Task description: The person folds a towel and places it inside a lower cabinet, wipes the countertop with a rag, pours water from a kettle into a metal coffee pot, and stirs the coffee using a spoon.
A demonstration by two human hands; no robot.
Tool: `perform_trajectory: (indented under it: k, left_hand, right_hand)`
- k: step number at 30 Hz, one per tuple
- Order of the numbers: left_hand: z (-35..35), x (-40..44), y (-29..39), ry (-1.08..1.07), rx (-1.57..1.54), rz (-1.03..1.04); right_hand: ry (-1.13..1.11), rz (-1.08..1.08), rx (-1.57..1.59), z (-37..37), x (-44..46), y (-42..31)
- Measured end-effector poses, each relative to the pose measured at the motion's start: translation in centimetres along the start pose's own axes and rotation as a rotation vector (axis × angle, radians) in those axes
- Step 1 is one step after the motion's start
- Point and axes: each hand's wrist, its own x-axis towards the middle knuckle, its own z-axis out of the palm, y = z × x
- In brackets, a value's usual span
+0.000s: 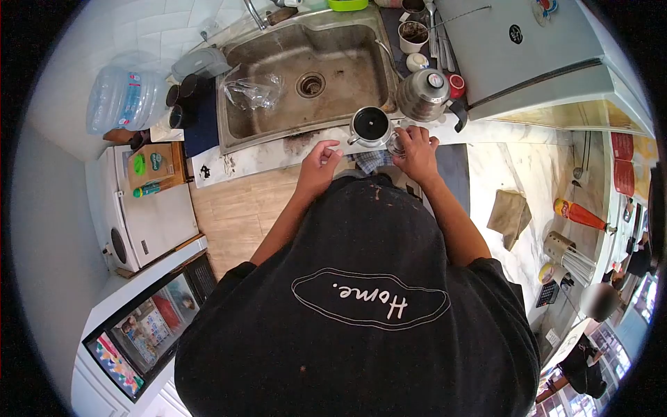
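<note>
At the sink's front edge stands a shiny round pot [371, 127] with dark liquid inside and a small spout on its left. My right hand [418, 154] is closed around a small, shiny, clear-looking round piece [396, 144] at the pot's right side; whether it is joined to the pot I cannot tell. My left hand [320, 167] is held left of the pot, not touching it, fingers loosely bent and apart. Just beyond my right hand sits a steel gooseneck kettle [421, 96] with a dial in its lid and a black handle.
The steel sink [236, 132] holds a crumpled clear plastic bag [253, 90]. Cups [413, 35] and spoons [445, 52] stand beyond the kettle. A large water bottle [125, 97] and dark cups [182, 116] are at left. A checked cloth [373, 160] hangs below the counter edge.
</note>
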Motion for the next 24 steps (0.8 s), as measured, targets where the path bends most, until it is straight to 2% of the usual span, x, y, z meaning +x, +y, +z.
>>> perform_trajectory:
  k: [14, 17, 24]
  left_hand:
    - [0.9, -1.3, -1.1, 0.026, -0.027, 0.000]
    - [1.1, -1.6, -1.3, 0.032, -0.016, 0.012]
    - [1.5, -2.1, -1.7, 0.017, -0.032, 0.007]
  right_hand:
    - [0.091, -0.046, 0.018, 2.1, -2.0, 0.6]
    - [0.040, -0.055, -0.005, 2.0, -2.0, 0.9]
    - [0.100, 0.025, 0.114, 0.8, -1.7, 0.6]
